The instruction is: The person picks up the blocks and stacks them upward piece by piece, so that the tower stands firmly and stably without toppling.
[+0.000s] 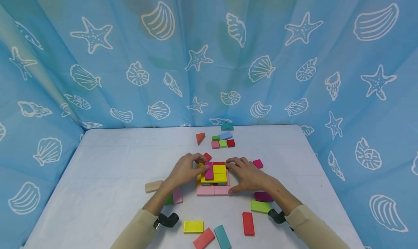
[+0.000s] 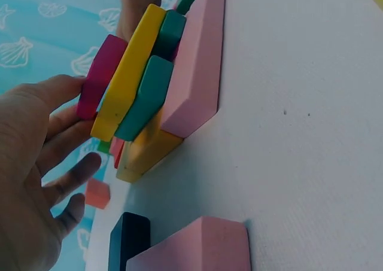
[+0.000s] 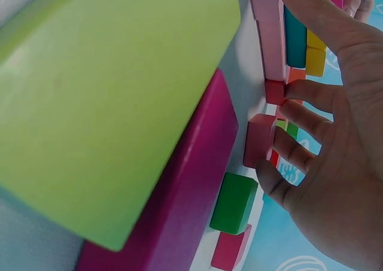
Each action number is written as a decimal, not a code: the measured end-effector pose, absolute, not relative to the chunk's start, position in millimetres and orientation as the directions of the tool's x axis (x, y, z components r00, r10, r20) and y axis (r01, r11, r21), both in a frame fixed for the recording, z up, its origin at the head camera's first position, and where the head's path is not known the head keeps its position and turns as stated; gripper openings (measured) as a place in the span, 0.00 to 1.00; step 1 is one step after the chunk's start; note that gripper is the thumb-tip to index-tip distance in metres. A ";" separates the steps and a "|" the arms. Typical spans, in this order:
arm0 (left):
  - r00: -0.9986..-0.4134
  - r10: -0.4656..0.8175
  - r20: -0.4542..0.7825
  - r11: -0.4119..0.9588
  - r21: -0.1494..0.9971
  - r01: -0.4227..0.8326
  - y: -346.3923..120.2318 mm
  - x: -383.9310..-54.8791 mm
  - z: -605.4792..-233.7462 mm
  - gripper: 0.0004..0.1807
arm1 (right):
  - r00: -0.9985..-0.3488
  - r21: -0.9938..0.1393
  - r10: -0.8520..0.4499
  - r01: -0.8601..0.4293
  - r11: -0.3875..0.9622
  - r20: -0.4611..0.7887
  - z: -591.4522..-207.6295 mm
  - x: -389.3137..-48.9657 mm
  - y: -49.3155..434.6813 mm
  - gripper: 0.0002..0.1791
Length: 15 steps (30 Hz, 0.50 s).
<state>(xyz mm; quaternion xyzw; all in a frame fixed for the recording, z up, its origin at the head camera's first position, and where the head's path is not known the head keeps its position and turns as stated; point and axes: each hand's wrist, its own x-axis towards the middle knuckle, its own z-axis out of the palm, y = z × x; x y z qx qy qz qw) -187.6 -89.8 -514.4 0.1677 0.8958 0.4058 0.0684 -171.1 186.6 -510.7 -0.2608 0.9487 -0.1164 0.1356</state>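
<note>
Amid the table stands a low layered stack of wooden blocks. Pink blocks (image 1: 205,191) lie along its near bottom edge, teal blocks (image 2: 146,91) form a layer above, and yellow blocks (image 1: 219,169) cover the top. On the left part of the yellow layer is a magenta block (image 1: 209,173), its length pointing away from me. My left hand (image 1: 184,171) pinches this block between thumb and fingers. Around the stack's right side, my right hand (image 1: 250,175) spreads its fingers, the thumb at the near pink block and the fingertips at the far right corner.
Loose blocks lie near me: yellow (image 1: 193,227), coral (image 1: 204,238), teal (image 1: 222,237) and red (image 1: 248,224). Lime (image 1: 260,206) and purple (image 1: 263,196) blocks sit under the right forearm. A wood-coloured block (image 1: 153,186) is at left. Several small blocks and an orange triangle (image 1: 200,137) lie behind.
</note>
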 end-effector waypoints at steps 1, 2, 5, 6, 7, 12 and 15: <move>-0.936 0.353 0.007 0.625 0.742 0.241 -89.8 -187.0 -514.1 0.16 | -0.827 -0.294 -0.527 -0.464 0.836 -0.196 -510.5 -170.9 186.6 0.54; -0.936 0.351 0.001 0.634 0.735 0.238 -89.8 -186.4 -514.0 0.16 | -0.827 -0.295 -0.528 -0.464 0.835 -0.195 -510.3 -170.8 186.5 0.54; -0.938 0.347 -0.010 0.652 0.722 0.234 -90.2 -185.0 -513.7 0.16 | -0.827 -0.297 -0.527 -0.462 0.836 -0.195 -509.1 -170.3 186.0 0.54; -0.938 0.348 -0.012 0.655 0.719 0.233 -90.3 -184.6 -513.6 0.16 | -0.828 -0.296 -0.526 -0.461 0.836 -0.196 -508.8 -170.2 185.9 0.54; -0.938 0.348 -0.013 0.658 0.716 0.234 -90.5 -184.3 -513.7 0.16 | -0.828 -0.294 -0.525 -0.461 0.837 -0.197 -508.8 -170.1 185.8 0.54; -0.933 0.359 -0.007 0.658 0.711 0.248 -91.1 -184.7 -513.3 0.17 | -0.828 -0.291 -0.523 -0.459 0.839 -0.202 -508.9 -170.0 185.4 0.54; -0.928 0.373 -0.005 0.649 0.716 0.257 -91.6 -185.5 -512.5 0.17 | -0.830 -0.290 -0.520 -0.456 0.841 -0.201 -508.7 -169.9 184.9 0.54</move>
